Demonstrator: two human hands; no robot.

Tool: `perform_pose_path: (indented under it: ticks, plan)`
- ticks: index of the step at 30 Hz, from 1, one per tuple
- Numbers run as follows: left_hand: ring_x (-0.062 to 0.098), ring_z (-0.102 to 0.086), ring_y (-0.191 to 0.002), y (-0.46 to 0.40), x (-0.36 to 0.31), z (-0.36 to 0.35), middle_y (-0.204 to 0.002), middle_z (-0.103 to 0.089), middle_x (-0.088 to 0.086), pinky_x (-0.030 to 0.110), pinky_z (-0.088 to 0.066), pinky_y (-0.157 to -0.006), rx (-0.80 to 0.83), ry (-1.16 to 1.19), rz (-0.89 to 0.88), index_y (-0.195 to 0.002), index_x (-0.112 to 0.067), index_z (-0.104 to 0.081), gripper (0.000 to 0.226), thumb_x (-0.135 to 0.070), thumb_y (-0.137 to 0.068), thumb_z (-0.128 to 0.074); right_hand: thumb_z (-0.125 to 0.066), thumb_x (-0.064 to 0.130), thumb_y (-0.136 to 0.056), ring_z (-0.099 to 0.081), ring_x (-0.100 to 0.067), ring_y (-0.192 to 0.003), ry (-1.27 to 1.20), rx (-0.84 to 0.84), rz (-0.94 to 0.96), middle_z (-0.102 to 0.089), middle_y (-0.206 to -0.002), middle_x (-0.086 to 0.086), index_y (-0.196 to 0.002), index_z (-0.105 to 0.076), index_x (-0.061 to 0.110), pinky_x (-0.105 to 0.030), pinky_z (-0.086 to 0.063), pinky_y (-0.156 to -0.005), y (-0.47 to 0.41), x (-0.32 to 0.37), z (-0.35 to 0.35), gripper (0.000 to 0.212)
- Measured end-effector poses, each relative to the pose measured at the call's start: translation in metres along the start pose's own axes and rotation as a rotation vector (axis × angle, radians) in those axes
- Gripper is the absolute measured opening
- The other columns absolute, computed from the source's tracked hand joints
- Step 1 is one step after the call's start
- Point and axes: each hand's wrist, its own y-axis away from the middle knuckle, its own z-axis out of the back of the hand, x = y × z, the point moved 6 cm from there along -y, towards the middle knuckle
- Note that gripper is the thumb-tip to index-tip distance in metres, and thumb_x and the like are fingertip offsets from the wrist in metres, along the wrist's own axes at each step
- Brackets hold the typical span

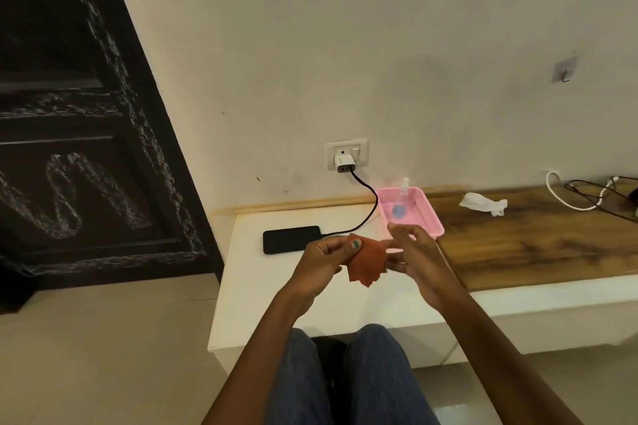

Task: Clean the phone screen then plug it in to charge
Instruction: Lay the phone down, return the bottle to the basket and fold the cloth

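A: Hands first. State of each?

B: Left hand point(322, 264) pinches the rust-orange square cleaning cloth point(367, 262) by its upper left corner, thumb on top. Right hand point(414, 252) holds the cloth's right edge, fingers curled behind the fabric, index finger raised. The cloth hangs between both hands, above the near part of the white bench point(262, 304), not touching it.

A: Phone position?

B: Black rectangular phone point(291, 239) lies flat, screen up, near the back left corner of the bench, just left of the left hand. A black charging cable point(369, 207) meets its right end and runs up to a white wall charger point(343, 163) seated in the white socket plate point(347, 152) on the wall behind the bench. Whether the connector is fully seated in the phone: cannot tell.

A: Beyond that?

B: Pink perforated plastic basket point(429, 214) at the back edge, just behind the right hand; a clear spray bottle with blue liquid point(401, 202) stands inside it. To the right the surface turns to brown wood grain; a crumpled white tissue point(483, 203) sits there near the back edge. White and black cables point(587, 197) lie tangled at the far right back corner.

A: Foreground?

B: Knees in blue denim point(376, 373) below the front edge.
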Motion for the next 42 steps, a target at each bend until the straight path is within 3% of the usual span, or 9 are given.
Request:
perform_pose_path:
  ticks: [13, 16, 18, 22, 25, 29, 34, 38, 42]
  plan:
    - [0.006, -0.062, -0.090, -0.003, 0.007, 0.011, -0.095, -0.067, -0.013, 0.005, -0.046, -0.060, -0.162, -0.070, -0.021, -0.110, -0.022, -0.067, 0.021, -0.022, -0.088, -0.065, -0.071, 0.017, -0.081, -0.065, -0.016, -0.088, 0.057, -0.021, 0.186, -0.068, -0.094, -0.001, -0.114, -0.057, 0.019, -0.027, -0.051, -0.083, 0.021, -0.003, -0.009, 0.036]
    - [0.010, -0.063, -0.090, -0.003, 0.004, 0.017, -0.104, -0.069, -0.001, 0.014, -0.051, -0.073, -0.260, -0.129, -0.048, -0.113, -0.015, -0.066, 0.031, -0.022, -0.083, -0.071, -0.071, 0.011, -0.081, -0.066, -0.018, -0.089, 0.046, 0.003, 0.192, -0.069, -0.094, -0.006, -0.113, -0.060, 0.018, -0.023, -0.051, -0.078, 0.020, -0.002, -0.010, 0.035]
    - [0.012, -0.065, -0.090, -0.004, 0.001, 0.020, -0.105, -0.068, 0.000, 0.021, -0.054, -0.078, -0.291, -0.150, -0.079, -0.106, -0.021, -0.063, 0.028, -0.021, -0.081, -0.074, -0.070, 0.010, -0.081, -0.066, -0.019, -0.089, 0.041, 0.021, 0.181, -0.069, -0.094, -0.007, -0.112, -0.061, 0.019, -0.023, -0.051, -0.077, 0.019, -0.003, -0.010, 0.033]
    - [0.003, -0.064, -0.080, -0.005, -0.005, 0.019, -0.101, -0.065, -0.010, 0.007, -0.048, -0.062, -0.232, -0.130, -0.102, -0.101, -0.030, -0.055, 0.029, -0.018, -0.082, -0.073, -0.070, 0.016, -0.081, -0.063, -0.018, -0.089, 0.059, 0.054, 0.126, -0.066, -0.098, 0.001, -0.110, -0.062, 0.020, -0.019, -0.051, -0.067, 0.016, -0.007, -0.010, 0.030]
    - [-0.015, -0.062, -0.075, -0.005, -0.005, 0.015, -0.077, -0.066, -0.030, 0.013, -0.045, -0.071, -0.163, -0.172, -0.100, -0.096, -0.038, -0.056, 0.023, -0.020, -0.088, -0.067, -0.069, 0.019, -0.082, -0.063, -0.018, -0.091, -0.016, 0.090, 0.049, -0.067, -0.105, -0.001, -0.111, -0.065, 0.017, -0.020, -0.049, -0.066, 0.013, -0.015, -0.010, 0.029]
    - [-0.006, -0.061, -0.085, -0.004, -0.007, 0.010, -0.095, -0.061, -0.025, 0.007, -0.042, -0.073, -0.096, -0.220, -0.102, -0.097, -0.043, -0.060, 0.025, -0.019, -0.090, -0.063, -0.070, 0.018, -0.081, -0.064, -0.015, -0.090, -0.037, 0.056, 0.062, -0.068, -0.101, 0.003, -0.106, -0.066, 0.021, -0.017, -0.048, -0.066, 0.014, -0.018, -0.006, 0.026]
    - [0.014, -0.061, -0.107, -0.003, -0.005, 0.010, -0.100, -0.071, -0.007, 0.044, -0.040, -0.102, -0.118, -0.384, -0.102, -0.112, -0.031, -0.068, 0.029, -0.022, -0.084, -0.071, -0.071, 0.011, -0.079, -0.065, -0.011, -0.087, 0.056, -0.016, 0.194, -0.068, -0.099, 0.001, -0.107, -0.067, 0.015, -0.008, -0.051, -0.063, 0.016, -0.012, -0.001, 0.028]
    - [0.022, -0.044, -0.122, -0.005, -0.007, 0.014, -0.111, -0.068, -0.010, 0.036, -0.033, -0.100, -0.292, -0.606, -0.155, -0.117, -0.034, -0.066, 0.033, -0.028, -0.085, -0.069, -0.072, 0.014, -0.079, -0.062, -0.015, -0.091, 0.255, -0.101, 0.305, -0.067, -0.102, 0.001, -0.108, -0.068, 0.014, -0.022, -0.051, -0.080, 0.021, -0.004, -0.002, 0.030]
    - [0.013, -0.046, -0.110, -0.004, -0.017, 0.009, -0.102, -0.065, -0.014, 0.036, -0.027, -0.096, -0.318, -0.698, -0.268, -0.106, -0.036, -0.071, 0.023, -0.030, -0.085, -0.069, -0.072, 0.016, -0.080, -0.059, -0.022, -0.098, 0.381, -0.177, 0.365, -0.069, -0.102, -0.004, -0.100, -0.071, 0.012, -0.037, -0.049, -0.088, 0.023, 0.002, -0.001, 0.020]
